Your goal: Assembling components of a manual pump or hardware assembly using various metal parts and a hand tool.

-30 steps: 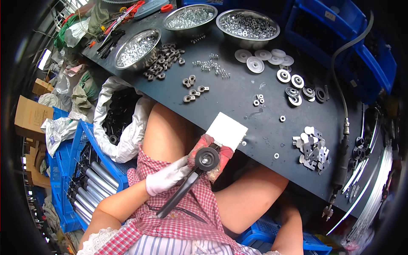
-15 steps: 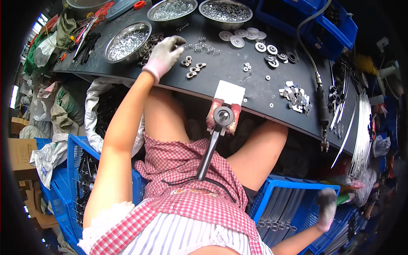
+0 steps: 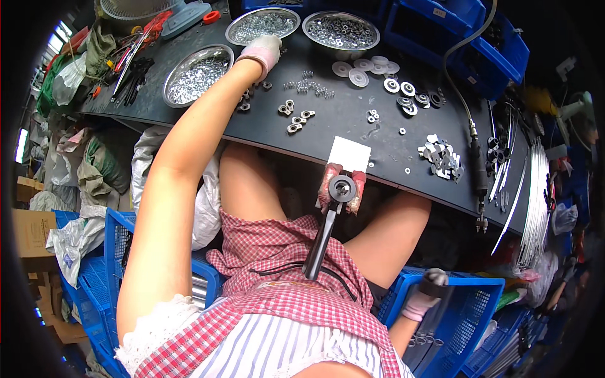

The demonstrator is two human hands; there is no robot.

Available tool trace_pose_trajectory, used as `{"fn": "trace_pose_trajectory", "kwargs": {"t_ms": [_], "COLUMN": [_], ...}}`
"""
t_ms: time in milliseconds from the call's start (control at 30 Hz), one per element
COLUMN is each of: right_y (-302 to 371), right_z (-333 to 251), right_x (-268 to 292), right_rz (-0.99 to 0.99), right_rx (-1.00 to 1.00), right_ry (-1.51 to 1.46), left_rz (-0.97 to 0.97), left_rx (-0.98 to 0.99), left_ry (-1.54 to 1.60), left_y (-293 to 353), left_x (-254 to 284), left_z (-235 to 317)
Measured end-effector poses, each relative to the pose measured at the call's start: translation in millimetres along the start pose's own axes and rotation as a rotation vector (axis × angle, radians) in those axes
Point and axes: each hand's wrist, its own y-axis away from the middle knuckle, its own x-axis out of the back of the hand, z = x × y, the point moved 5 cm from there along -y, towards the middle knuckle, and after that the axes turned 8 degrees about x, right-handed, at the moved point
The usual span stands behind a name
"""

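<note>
My left hand [image 3: 262,51], in a white and pink glove, reaches over the bench beside the far-left metal bowl [image 3: 277,17] of small bright parts. Its fingers point away and are mostly hidden, so their grip does not show. Down at the right, my gloved right hand [image 3: 421,302] is closed around a dark, round-ended piece [image 3: 435,288] above the blue crate. Between my knees, a black tube [image 3: 320,246] with a round metal head [image 3: 342,188] rests against the red-wrapped jaws [image 3: 357,192] of a holder at the bench edge.
On the black bench [image 3: 252,126] lie small springs [image 3: 309,87], metal fittings [image 3: 294,116], round discs [image 3: 359,77] and a heap of flat pieces [image 3: 441,157]. An air-powered driver [image 3: 479,167] hangs at the right. Tubes stand in the blue crate [image 3: 463,283].
My left hand has moved farther across the bench, toward the back bowl. My right hand has come left and up over the crate, with a dark piece now visible in it.
</note>
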Motion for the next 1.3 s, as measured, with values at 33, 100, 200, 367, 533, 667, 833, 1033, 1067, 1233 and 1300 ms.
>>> {"fn": "trace_pose_trajectory", "kwargs": {"t_ms": [33, 100, 200, 367, 533, 667, 833, 1033, 1067, 1233, 1300], "right_y": [-12.6, -27.0, -28.2, -38.5, -39.5, -43.5, -43.3, -42.9, -43.9, -41.3, -42.9], "right_z": [2.2, -2.8, 1.0, 6.8, 6.2, 6.5, 8.1, 7.9, 7.7, 4.8, 3.1], "right_x": [29.7, 63.0, 63.0, 73.8, 64.6, 67.3, 69.8, 68.1, 68.3, 66.8, 66.4], "right_rz": [0.172, 0.519, 0.447, 0.456, 0.355, 0.38, 0.373, 0.362, 0.371, 0.337, 0.358], "right_rx": [-0.236, -0.699, -0.71, -0.526, -0.612, -0.568, -0.569, -0.547, -0.546, -0.551, -0.526], "right_ry": [-0.673, -2.026, -2.107, -1.992, -2.049, -2.042, -2.042, -2.041, -2.046, -2.049, -2.041], "left_rz": [-0.022, -0.095, -0.138, -0.168, 0.041, -0.074, -0.048, -0.11, -0.109, -0.217, -0.209], "left_rx": [-0.002, -0.008, 0.033, -0.036, -0.024, 0.008, 0.121, 0.105, 0.096, 0.202, 0.165], "left_ry": [-0.226, -0.303, -0.286, -0.049, -0.12, -0.284, -0.171, -0.202, -0.207, -0.111, -0.196], "left_y": [-0.4, 1.8, 6.0, 5.9, 6.4, -5.4, -6.7, -3.0, -5.3, -8.3, -6.1], "left_x": [-2.6, -10.1, -9.5, -24.9, -13.3, -17.6, -23.1, -15.4, -15.9, -22.5, -20.1], "left_z": [2.8, 10.5, 9.9, -0.5, 7.7, 15.5, 12.4, 29.6, 28.4, 23.9, 25.1]}}
